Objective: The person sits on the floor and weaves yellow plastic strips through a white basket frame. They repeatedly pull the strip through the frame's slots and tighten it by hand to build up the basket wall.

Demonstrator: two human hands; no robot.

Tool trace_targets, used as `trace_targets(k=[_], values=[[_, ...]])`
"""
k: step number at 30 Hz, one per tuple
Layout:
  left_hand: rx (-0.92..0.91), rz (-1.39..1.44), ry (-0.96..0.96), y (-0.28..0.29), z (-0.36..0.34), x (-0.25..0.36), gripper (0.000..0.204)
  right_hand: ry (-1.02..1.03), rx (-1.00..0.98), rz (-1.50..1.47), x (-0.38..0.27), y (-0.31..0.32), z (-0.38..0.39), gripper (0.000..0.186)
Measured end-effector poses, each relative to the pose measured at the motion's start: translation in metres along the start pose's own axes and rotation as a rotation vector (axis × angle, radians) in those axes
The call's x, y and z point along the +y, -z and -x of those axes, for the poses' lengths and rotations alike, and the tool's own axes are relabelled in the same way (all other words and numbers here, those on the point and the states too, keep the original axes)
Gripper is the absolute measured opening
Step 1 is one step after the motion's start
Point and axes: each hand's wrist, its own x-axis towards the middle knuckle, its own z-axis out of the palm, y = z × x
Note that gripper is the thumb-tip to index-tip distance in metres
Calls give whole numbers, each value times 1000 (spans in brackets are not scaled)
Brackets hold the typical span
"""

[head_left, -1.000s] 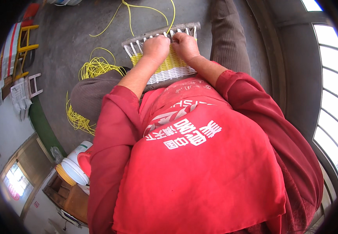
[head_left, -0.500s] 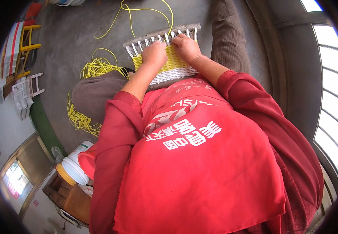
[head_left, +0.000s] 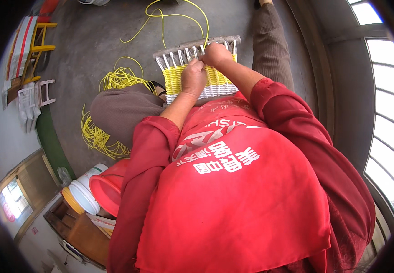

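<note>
Between my legs lies a half-woven panel [head_left: 175,79], yellow above a white band, with white strands looped over a wooden bar [head_left: 174,47] at its far edge. My left hand [head_left: 193,78] is closed at the middle of the yellow weave, its fingertips pinched beside the white strands; what they grip is hidden. Just right of it and farther away, my right hand [head_left: 217,55] has its fingers closed over the strands near the bar. A yellow cord [head_left: 207,27] runs from the floor down to its fingers.
Loose coils of yellow cord [head_left: 119,79] lie on the floor left of the panel, with another heap [head_left: 97,136] beside my left knee. Stools [head_left: 42,48] stand at far left. Buckets [head_left: 84,199] and a red basin [head_left: 106,193] are at lower left. A barred window runs along the right.
My left hand has moved right, nearer my right hand, baring more yellow weave on the left. The panel and surroundings sit slightly lower and farther right in view.
</note>
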Motion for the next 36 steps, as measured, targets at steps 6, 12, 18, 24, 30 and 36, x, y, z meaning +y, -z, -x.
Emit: trace_targets(k=[6, 12, 18, 24, 30, 36], values=[[-42, 316, 316, -3, 7, -4, 7, 54, 27, 131, 4, -8, 4, 37], [-55, 774, 821, 9, -12, -22, 13, 395, 237, -193, 38, -20, 20, 20], [-269, 530, 810, 7, -28, -14, 31, 473, 338, -129, 41, -25, 24, 17], [-298, 558, 920, 0, -36, -16, 20, 763, 437, -97, 38, -26, 40, 13], [15, 661, 862, -4, -22, -23, 11, 710, 150, -390, 41, -31, 37, 10], [16, 655, 384, 35, 7, 25, 9, 129, -233, -511, 24, -2, 18, 34]])
